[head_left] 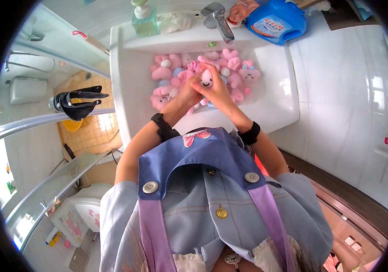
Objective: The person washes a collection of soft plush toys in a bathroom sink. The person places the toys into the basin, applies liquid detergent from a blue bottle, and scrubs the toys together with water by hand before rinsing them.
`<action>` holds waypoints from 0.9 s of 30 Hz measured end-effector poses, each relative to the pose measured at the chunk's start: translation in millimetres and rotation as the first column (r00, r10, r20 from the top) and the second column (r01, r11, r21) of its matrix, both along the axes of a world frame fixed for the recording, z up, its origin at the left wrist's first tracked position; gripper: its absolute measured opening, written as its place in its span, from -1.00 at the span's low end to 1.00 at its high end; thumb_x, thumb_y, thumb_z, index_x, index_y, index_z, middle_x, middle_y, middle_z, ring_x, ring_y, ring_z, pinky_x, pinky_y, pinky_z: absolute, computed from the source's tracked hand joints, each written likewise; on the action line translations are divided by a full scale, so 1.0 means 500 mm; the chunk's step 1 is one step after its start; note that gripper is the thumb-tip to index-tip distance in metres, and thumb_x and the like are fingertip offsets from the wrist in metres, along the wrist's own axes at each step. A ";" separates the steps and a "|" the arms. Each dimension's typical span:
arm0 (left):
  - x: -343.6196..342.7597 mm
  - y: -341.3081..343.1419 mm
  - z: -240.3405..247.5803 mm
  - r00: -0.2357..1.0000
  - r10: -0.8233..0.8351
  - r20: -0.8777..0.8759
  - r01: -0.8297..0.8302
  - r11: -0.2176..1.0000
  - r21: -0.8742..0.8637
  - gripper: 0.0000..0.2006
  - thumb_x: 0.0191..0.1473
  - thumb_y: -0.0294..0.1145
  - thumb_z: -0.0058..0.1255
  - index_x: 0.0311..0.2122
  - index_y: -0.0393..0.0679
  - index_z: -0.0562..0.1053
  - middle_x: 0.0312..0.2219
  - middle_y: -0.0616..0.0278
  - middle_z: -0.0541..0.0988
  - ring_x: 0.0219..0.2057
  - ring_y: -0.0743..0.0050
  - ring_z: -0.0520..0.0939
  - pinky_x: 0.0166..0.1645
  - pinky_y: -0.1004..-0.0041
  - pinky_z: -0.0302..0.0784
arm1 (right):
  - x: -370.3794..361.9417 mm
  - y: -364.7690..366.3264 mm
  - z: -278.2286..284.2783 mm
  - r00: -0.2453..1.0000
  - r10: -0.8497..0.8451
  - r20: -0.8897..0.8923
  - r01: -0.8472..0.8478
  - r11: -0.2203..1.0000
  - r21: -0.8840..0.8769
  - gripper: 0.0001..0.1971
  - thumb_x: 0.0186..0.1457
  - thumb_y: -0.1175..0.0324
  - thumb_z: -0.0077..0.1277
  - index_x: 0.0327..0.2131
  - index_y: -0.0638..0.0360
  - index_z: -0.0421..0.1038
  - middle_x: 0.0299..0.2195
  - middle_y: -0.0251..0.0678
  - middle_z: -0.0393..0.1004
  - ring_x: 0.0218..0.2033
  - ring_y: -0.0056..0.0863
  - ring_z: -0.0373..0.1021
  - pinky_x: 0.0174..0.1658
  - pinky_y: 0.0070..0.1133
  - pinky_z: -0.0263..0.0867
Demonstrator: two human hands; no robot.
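Observation:
Both my hands are over the white sink, closed round a small pink plush toy with a smiling face. My left hand presses it from the left. From the right, my right hand wraps it, with the fingers curled over its top. Around and under the hands lies a pile of plush pieces, mostly pink with some white and light blue. One pink plush cloud with a face and a blue bow rests at the pile's right. The sink looks to hold shallow water.
A chrome tap stands at the sink's back edge. Beside it are a blue detergent bottle and a pink pouch. A pump bottle and a white cloth sit back left. A glass panel borders the left.

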State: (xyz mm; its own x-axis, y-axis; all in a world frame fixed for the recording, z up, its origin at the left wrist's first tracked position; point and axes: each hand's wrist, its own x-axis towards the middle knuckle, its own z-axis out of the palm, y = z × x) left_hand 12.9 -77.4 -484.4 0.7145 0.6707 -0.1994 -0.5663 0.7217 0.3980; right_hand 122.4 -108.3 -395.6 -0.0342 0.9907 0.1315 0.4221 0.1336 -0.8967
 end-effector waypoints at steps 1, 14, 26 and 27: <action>0.003 0.003 0.001 1.000 0.001 0.003 -0.001 1.000 0.004 -0.53 -0.03 -0.13 -0.04 -0.02 -0.14 0.26 -0.11 0.14 0.38 -0.10 0.27 0.41 0.08 0.16 0.21 | -0.002 0.003 0.002 0.991 -0.043 -0.127 0.038 0.998 -0.041 -0.36 -0.14 0.19 0.14 -0.01 0.23 0.12 0.01 -0.12 0.18 0.06 -0.24 0.11 0.08 -0.41 0.04; 0.006 0.047 0.093 0.822 -0.180 0.540 0.263 0.962 -0.079 -0.36 0.09 0.18 -0.47 0.12 -0.11 0.09 0.01 0.04 0.26 0.07 0.15 0.24 0.17 0.21 0.05 | 0.050 0.008 0.043 0.930 -0.209 0.301 0.194 0.978 0.081 -0.50 -0.32 0.47 0.10 -0.18 0.14 0.21 -0.22 -0.13 0.33 -0.13 -0.20 0.26 -0.16 -0.40 0.22; -0.022 0.015 0.065 0.856 -0.226 -0.465 0.218 0.973 -0.072 -0.65 0.11 -0.16 -0.36 -0.14 -0.18 0.33 -0.30 0.14 0.47 -0.29 0.31 0.47 -0.16 0.39 0.35 | 0.215 0.017 -0.072 0.607 -0.623 -0.494 0.301 0.755 -0.582 -0.92 -0.16 0.54 -0.19 -0.48 0.18 0.26 -0.65 -0.36 0.27 -0.80 -0.65 0.14 -0.81 -0.69 -0.05; -0.021 0.016 0.057 0.810 -0.222 -0.543 0.189 0.975 -0.117 -0.66 0.09 -0.18 -0.35 -0.23 -0.18 0.40 -0.38 0.18 0.50 -0.34 0.36 0.50 -0.25 0.41 0.38 | 0.216 0.016 -0.066 0.553 -0.638 -0.535 0.293 0.751 -0.592 -0.94 -0.16 0.55 -0.20 -0.52 0.16 0.25 -0.67 -0.39 0.25 -0.81 -0.66 0.11 -0.82 -0.69 -0.10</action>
State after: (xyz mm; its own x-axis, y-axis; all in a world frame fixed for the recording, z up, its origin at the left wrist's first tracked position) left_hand 2.4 -69.6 -456.0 0.5944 0.4964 -0.6327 -0.1008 0.8265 0.5538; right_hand 230.3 -100.5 -428.8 0.3739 0.7879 -0.4893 -0.4264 -0.3225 -0.8451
